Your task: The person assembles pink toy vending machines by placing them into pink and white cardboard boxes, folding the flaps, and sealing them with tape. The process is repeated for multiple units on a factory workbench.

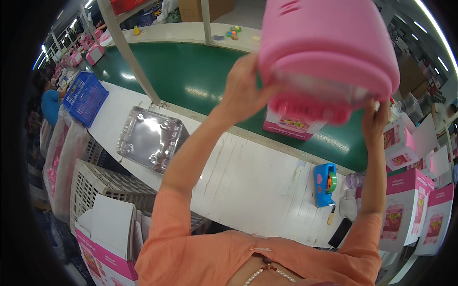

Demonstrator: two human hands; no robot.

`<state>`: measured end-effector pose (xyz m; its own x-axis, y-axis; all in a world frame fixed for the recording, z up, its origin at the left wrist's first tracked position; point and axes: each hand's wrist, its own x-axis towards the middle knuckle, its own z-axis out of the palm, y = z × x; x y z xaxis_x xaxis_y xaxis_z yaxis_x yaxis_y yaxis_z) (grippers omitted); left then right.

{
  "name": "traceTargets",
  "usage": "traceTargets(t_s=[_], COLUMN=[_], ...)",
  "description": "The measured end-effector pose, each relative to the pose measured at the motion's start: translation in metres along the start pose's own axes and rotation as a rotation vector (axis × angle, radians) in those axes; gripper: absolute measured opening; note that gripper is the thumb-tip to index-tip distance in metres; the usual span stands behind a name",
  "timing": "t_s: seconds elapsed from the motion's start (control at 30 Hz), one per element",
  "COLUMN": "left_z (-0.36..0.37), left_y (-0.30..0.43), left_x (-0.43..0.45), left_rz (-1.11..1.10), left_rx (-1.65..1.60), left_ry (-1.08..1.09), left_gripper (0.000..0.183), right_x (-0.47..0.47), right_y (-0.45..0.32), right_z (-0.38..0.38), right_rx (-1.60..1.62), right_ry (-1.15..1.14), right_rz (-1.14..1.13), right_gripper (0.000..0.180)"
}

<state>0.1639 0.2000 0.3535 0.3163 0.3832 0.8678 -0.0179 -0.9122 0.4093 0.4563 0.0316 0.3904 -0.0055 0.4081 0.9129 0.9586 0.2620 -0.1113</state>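
Note:
A pink plastic toy machine point(329, 39) is held up at the top right of the view, partly cut off by the frame edge and blurred low down. My left hand point(245, 87) grips its left side, the thumb along the lower edge. At its lower right corner my right hand point(375, 118) takes hold, with the fingers partly hidden. Below and behind the toy, a printed pink and white carton point(291, 128) lies on the green conveyor belt point(171, 71). The white worktable point(243, 178) lies beneath my arms.
On the table are a clear plastic tray stack point(150, 137), a blue basket point(86, 96), a blue tape dispenser point(323, 186), a yellow-handled tool point(331, 216) and a phone point(340, 232). Cartons point(404, 207) crowd the right. A metal post point(130, 53) rises at left. One person point(50, 103) sits far left.

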Motion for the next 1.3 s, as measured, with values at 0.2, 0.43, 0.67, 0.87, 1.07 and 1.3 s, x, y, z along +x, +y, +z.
traceTargets(t_s=[0.2,0.43,0.67,0.87,1.07,1.3], left_z=[0.104,0.143,0.112,0.025,-0.112,-0.366], left_y=[-0.057,-0.084,-0.064,-0.004,0.039,0.087], left_x=[0.032,-0.052,-0.093,-0.203,-0.213,-0.232], left_rz=[-0.120,0.021,0.024,-0.277,-0.389,-1.142], left_rx=[0.228,0.499,0.402,0.159,0.374,0.808], left_ry=[-0.147,-0.481,-0.480,-0.607,-0.745,-1.019], left_gripper=[0.054,0.062,0.066,0.064,0.051,0.072], right_x=[-0.044,-0.056,-0.063,-0.132,-0.117,-0.152], right_y=[0.128,0.183,0.262,0.267,0.226,0.087], right_z=[0.017,0.040,0.051,-0.011,0.012,0.049], right_rx=[0.005,-0.555,-0.321,-0.461,-0.823,-0.571], right_ry=[-0.350,-0.592,-0.898,-0.711,-0.830,-0.573], right_rz=[0.393,-0.130,-0.230,0.185,0.363,0.062], right_gripper=[0.026,0.069,0.035,0.049,0.076,0.058])
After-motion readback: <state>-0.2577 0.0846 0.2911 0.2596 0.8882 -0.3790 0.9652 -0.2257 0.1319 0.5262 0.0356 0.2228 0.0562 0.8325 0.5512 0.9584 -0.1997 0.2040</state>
